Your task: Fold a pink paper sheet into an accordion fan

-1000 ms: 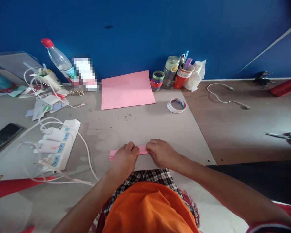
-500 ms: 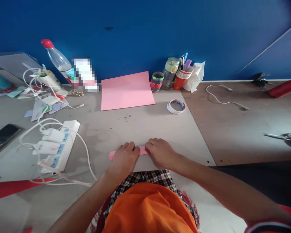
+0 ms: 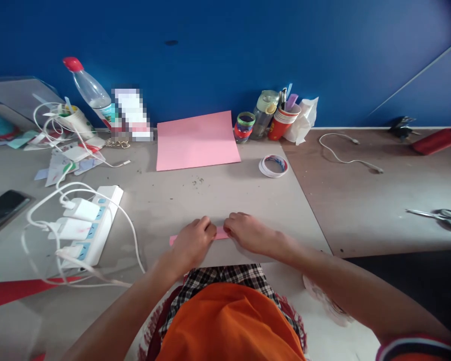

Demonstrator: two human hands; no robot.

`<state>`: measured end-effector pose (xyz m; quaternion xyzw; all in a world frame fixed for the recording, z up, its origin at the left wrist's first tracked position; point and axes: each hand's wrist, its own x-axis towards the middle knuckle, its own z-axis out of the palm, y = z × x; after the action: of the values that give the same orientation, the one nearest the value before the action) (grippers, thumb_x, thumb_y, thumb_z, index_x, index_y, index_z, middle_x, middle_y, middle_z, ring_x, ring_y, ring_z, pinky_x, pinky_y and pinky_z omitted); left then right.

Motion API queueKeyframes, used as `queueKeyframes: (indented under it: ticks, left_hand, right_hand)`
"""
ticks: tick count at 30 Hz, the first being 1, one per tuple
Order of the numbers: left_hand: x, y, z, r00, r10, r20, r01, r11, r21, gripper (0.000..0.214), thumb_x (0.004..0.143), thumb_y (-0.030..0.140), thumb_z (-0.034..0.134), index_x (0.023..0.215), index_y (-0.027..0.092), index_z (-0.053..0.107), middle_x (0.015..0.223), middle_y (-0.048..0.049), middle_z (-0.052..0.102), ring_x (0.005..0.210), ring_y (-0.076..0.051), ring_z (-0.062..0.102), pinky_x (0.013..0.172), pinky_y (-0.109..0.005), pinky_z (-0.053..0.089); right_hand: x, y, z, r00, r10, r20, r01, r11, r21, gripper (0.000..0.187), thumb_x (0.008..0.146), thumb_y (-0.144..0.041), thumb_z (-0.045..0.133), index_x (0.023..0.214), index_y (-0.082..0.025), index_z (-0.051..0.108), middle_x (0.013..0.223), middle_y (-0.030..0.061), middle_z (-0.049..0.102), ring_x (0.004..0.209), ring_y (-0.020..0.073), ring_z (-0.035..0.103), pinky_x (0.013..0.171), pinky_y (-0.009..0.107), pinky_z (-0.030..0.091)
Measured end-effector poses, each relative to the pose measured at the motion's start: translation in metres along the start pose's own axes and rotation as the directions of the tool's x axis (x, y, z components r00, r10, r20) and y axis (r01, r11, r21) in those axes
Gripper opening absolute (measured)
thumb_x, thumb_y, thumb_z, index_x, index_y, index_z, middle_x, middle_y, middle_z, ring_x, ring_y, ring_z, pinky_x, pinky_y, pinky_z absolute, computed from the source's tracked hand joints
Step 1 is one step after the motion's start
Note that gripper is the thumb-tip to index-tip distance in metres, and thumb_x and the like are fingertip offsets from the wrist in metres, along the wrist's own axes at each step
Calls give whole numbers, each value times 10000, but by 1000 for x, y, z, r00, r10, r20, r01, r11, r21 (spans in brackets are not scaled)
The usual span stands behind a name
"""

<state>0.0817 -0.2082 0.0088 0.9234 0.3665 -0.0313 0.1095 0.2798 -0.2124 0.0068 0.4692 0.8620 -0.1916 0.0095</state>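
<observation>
A narrow folded pink paper strip [image 3: 221, 233] lies on the grey board [image 3: 248, 195] near its front edge. My left hand [image 3: 191, 244] presses on the strip's left part with curled fingers; only the strip's left tip and middle show. My right hand [image 3: 250, 233] presses on its right part, fingers curled down, and hides that end. The two hands almost touch at the middle of the strip.
A pink sheet [image 3: 196, 140] lies at the back by the blue wall. Tape rolls [image 3: 273, 165], cups and a bottle [image 3: 265, 113] stand behind. A power strip [image 3: 92, 220] with white cables sits left, a phone [image 3: 2, 210] further left, scissors [image 3: 438, 217] far right.
The hands have stayed on the pink strip and closed in slightly toward each other; less of the strip shows between them. The view has shifted a little.
</observation>
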Motion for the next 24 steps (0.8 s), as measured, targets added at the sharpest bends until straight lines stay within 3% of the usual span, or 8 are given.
queueKeyframes:
  ticks: [7,11,14,17,21,24]
  left_hand:
    - [2,-6,7,1000,1,-22,-2,1000,-29,178,859,77,397,892,172,544,909,-43,502,718,-141,513,613,-253,411]
    - [-2,0,4,996,45,-79,-35,992,122,155,876,111,421,920,183,551,920,-48,529,735,-160,517,631,-273,427]
    - [-8,8,5,972,147,-182,-96,960,263,163,881,101,432,901,177,574,857,-47,554,776,-192,532,697,-322,463]
    - [-16,15,14,941,181,-285,-84,943,323,185,877,73,431,898,148,598,830,-59,584,787,-198,556,748,-347,496]
    - [-34,17,33,890,156,-428,-40,963,268,277,870,59,444,1114,78,575,1049,-131,619,1042,-248,565,943,-394,477]
    - [-49,12,45,886,124,-447,-35,979,202,358,893,88,435,1242,76,514,1260,-148,560,1232,-267,472,1029,-397,436]
  right_hand:
    - [2,-1,-6,998,31,54,-32,999,28,134,832,-87,499,853,-165,606,862,54,614,785,159,572,659,244,363]
    - [-5,-13,-9,999,39,12,-38,992,-117,141,865,-115,482,892,-170,609,916,76,597,837,191,551,690,281,365]
    - [-12,-20,-4,996,-43,-82,19,961,-277,154,894,-149,459,877,-162,611,917,99,581,883,229,519,728,336,365]
    - [-21,-21,7,981,-144,-128,90,930,-356,171,893,-135,448,855,-146,615,879,102,576,851,228,497,741,361,370]
    - [-39,-15,24,949,-212,-232,108,913,-393,235,876,-120,452,1038,-98,621,1035,149,587,952,260,482,823,396,388]
    - [-53,-10,31,931,-216,-294,88,915,-394,350,867,-109,450,1194,-71,569,1182,163,567,1079,293,453,899,420,387]
